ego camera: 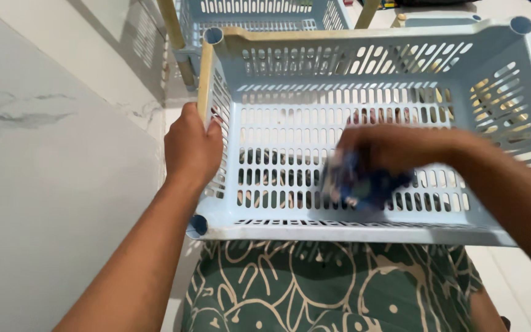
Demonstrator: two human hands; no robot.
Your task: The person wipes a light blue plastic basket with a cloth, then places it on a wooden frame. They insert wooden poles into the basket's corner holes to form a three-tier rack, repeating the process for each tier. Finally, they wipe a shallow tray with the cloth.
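Basket (364, 230) pale blue (slotted); left hand (192, 147) grips its side.

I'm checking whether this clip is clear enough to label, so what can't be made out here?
- Right hand, head view: motion blur smears it, so the grip is unclear.
- Blue cloth: blurred and partly under that hand; its shape is unclear.
- Left hand: its fingers curl over the basket side wall, out of sight.
- Second basket: cut off by the top edge.
- Floor under the basket: only slivers show through the slots.
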